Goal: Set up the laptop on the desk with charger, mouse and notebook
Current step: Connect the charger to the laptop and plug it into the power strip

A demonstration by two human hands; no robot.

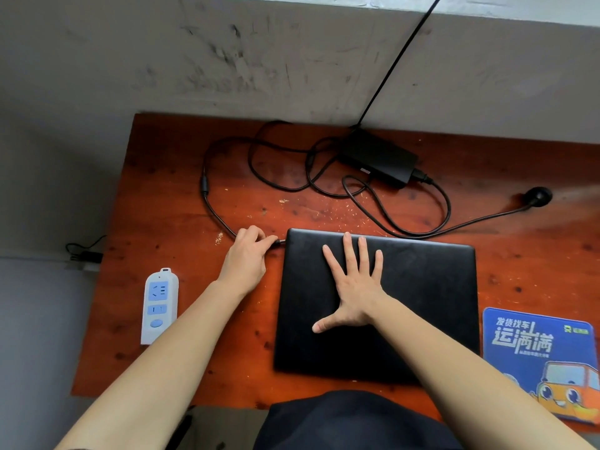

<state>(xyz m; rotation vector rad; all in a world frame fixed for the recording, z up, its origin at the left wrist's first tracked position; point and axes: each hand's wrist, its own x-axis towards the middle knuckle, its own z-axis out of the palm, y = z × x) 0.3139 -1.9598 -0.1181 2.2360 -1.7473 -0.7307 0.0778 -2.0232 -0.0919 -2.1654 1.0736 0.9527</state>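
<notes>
A closed black laptop [422, 297] lies flat in the middle of the reddish wooden desk [168, 203]. My right hand [354, 287] rests palm down on its lid with the fingers spread. My left hand [248, 258] pinches the charger plug [279, 242] at the laptop's far left corner; the plug tip touches the laptop's left edge. The charger cable [207, 203] loops back to the black power brick [378, 157] at the desk's far edge. A second cord runs from the brick to a round black wall plug [537, 196] lying on the desk at the right.
A white and blue power strip [159, 306] lies at the desk's left side. A blue mouse pad [540, 362] with a cartoon car sits at the near right corner. A scuffed grey wall [259, 60] rises behind the desk. A black cable [399, 60] hangs down the wall.
</notes>
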